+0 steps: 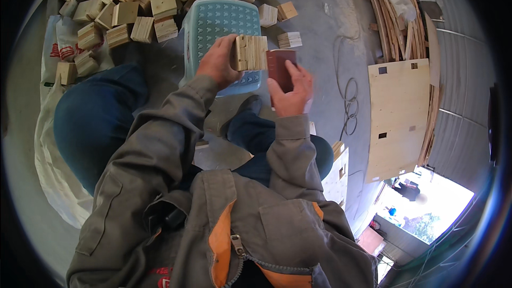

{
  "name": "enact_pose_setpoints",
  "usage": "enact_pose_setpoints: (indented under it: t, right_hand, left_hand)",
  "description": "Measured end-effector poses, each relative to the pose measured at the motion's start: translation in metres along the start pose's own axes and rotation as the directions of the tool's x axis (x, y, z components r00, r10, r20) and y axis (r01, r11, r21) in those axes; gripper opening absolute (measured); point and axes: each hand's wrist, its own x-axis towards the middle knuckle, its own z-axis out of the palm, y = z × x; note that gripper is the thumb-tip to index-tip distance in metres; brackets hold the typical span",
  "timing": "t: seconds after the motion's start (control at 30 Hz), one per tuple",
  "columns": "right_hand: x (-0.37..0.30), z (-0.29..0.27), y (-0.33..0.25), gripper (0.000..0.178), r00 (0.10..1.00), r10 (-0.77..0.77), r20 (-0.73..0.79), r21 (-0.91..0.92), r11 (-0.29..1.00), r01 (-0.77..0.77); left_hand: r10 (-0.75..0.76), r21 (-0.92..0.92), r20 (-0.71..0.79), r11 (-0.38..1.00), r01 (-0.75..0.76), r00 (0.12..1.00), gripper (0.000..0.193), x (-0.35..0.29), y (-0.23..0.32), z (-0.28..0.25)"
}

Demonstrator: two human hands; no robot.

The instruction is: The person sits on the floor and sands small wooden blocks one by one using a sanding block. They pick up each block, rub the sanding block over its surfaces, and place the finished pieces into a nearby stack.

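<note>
My left hand [217, 64] grips a plywood block [252, 53] from its left side, with the layered edges showing. Above the light-blue plastic stool [213, 26], the block is held up in front of me. In my right hand [293, 88] is a flat, reddish-brown piece of sandpaper [279, 66], thumb and fingers closed on it. The sandpaper's upper left edge is right beside the block's right face; whether they touch I cannot tell. Part of the stool top is hidden behind my left hand and the block.
A heap of plywood blocks [162, 4] covers the floor at far left, beside white woven sacks [58, 144]. A few loose blocks [289, 39] lie right of the stool. Further right are a thin cable [349, 101], plywood panels [400, 101] and stacked wood strips [384, 16].
</note>
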Motion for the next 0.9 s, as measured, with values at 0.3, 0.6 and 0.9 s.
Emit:
enact_pose_setpoints:
  t: [0.3, 0.6, 0.9]
  right_hand:
    - [0.029, 0.041, -0.011, 0.065, 0.998, -0.054, 0.021, -0.018, 0.998, 0.055]
    - [0.099, 0.063, 0.000, 0.063, 0.997, 0.066, 0.049, -0.082, 0.995, -0.062]
    - [-0.016, 0.020, -0.030, 0.068, 0.996, -0.070, 0.062, -0.029, 0.997, 0.072]
  left_hand:
    - [-0.002, 0.007, -0.025, 1.000, 0.002, 1.000, 0.093, -0.001, -0.006, 0.000]
    - [-0.016, 0.013, -0.018, 1.000, 0.017, 1.000, 0.092, 0.002, 0.001, 0.004]
    - [0.019, 0.049, -0.049, 0.999, -0.017, 0.999, 0.090, 0.002, -0.005, 0.007]
